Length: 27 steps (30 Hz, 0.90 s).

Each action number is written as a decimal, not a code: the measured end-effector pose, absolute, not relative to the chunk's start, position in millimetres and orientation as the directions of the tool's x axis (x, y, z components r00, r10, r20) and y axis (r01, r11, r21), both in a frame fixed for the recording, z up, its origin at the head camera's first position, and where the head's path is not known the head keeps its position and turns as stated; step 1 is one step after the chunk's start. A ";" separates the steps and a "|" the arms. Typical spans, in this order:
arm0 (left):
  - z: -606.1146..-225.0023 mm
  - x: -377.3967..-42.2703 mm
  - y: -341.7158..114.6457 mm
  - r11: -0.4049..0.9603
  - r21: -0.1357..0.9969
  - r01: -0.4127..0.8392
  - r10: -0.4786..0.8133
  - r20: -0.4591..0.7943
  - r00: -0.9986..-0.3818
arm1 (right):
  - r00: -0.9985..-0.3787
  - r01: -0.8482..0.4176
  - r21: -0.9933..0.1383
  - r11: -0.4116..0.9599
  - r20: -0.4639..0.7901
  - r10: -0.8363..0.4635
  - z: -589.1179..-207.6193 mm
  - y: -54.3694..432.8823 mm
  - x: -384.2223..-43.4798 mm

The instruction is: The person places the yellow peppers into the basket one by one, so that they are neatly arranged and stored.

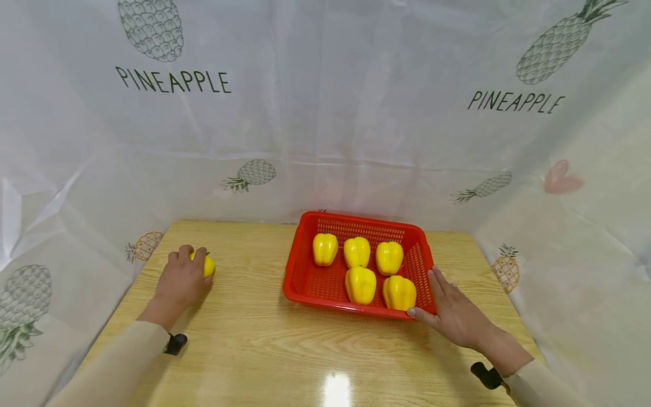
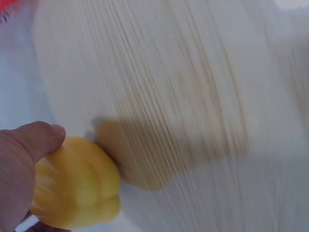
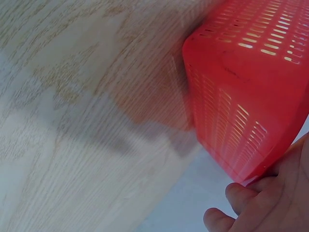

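Note:
On the table's left side my left hand [image 1: 184,275] grips a yellow bell pepper [image 1: 209,265], fingers over its top and side. The left wrist view shows the thumb on the pepper [image 2: 79,183] and its lobed end facing out, close to the table surface. A red plastic basket [image 1: 292,271] sits right of the middle with several yellow bell peppers [image 1: 360,285] inside. My right hand [image 1: 458,314] rests against the basket's near right corner, thumb at the front rim, fingers fairly straight along the right side. In the right wrist view, fingertips touch the red basket wall [image 3: 227,116].
The light wooden table [image 1: 244,339] runs up to a white sheet [image 1: 325,124] printed with pineapples, which stands behind it and along both sides. Bare tabletop lies between the left hand and the basket.

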State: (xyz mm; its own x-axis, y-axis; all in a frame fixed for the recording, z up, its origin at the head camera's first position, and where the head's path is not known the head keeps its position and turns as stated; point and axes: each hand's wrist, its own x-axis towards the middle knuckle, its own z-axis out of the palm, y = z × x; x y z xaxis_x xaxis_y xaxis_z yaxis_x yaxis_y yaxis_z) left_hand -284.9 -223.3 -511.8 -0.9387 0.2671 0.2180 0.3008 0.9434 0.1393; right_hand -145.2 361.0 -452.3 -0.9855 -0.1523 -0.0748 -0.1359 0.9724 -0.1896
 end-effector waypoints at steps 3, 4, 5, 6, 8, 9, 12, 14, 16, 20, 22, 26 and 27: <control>-511.1 -277.6 -203.7 0.937 0.150 0.315 0.276 0.237 -0.932 | -0.986 -0.134 -0.191 0.972 -0.076 -0.150 -452.6 361.9 -145.0; -511.2 -275.3 -198.1 0.934 0.149 0.324 0.282 0.248 -0.927 | -0.986 -0.133 -0.193 0.972 -0.076 -0.150 -452.5 362.0 -145.1; -510.8 -273.0 -192.6 0.932 0.147 0.331 0.287 0.256 -0.923 | -0.986 -0.134 -0.194 0.972 -0.076 -0.151 -452.4 362.0 -145.5; -510.4 -270.8 -187.5 0.930 0.146 0.337 0.292 0.261 -0.920 | -0.986 -0.135 -0.197 0.971 -0.075 -0.152 -452.1 361.9 -146.0; -509.4 -267.1 -177.8 0.926 0.158 0.342 0.295 0.260 -0.919 | -0.985 -0.138 -0.200 0.970 -0.071 -0.155 -451.3 361.7 -147.2; -508.9 -265.5 -173.1 0.925 0.167 0.341 0.293 0.258 -0.921 | -0.985 -0.140 -0.199 0.970 -0.069 -0.156 -450.9 361.6 -147.9; -507.4 -261.1 -160.9 0.921 0.194 0.337 0.285 0.250 -0.925 | -0.986 -0.136 -0.195 0.971 -0.071 -0.152 -450.6 361.9 -149.7; -506.9 -257.5 -154.7 0.919 0.207 0.335 0.283 0.245 -0.927 | -0.986 -0.130 -0.193 0.973 -0.078 -0.148 -450.8 361.9 -150.2; -506.2 -252.9 -150.3 0.919 0.207 0.335 0.285 0.238 -0.928 | -0.986 -0.125 -0.192 0.973 -0.086 -0.143 -451.1 361.7 -150.1; -503.1 -244.0 -146.9 0.922 0.197 0.332 0.288 0.222 -0.932 | -0.986 -0.124 -0.193 0.973 -0.086 -0.143 -451.4 361.2 -149.0; -500.0 -241.4 -147.6 0.923 0.164 0.348 0.308 0.227 -0.924 | -0.986 -0.124 -0.194 0.973 -0.086 -0.143 -451.8 361.3 -148.3; -494.1 -241.1 -153.1 0.901 0.072 0.428 0.408 0.195 -0.892 | -0.985 -0.130 -0.196 0.972 -0.084 -0.149 -453.1 362.1 -147.1; -492.7 -241.7 -155.0 0.886 0.059 0.461 0.445 0.177 -0.878 | -0.985 -0.134 -0.195 0.972 -0.081 -0.152 -453.6 362.4 -147.0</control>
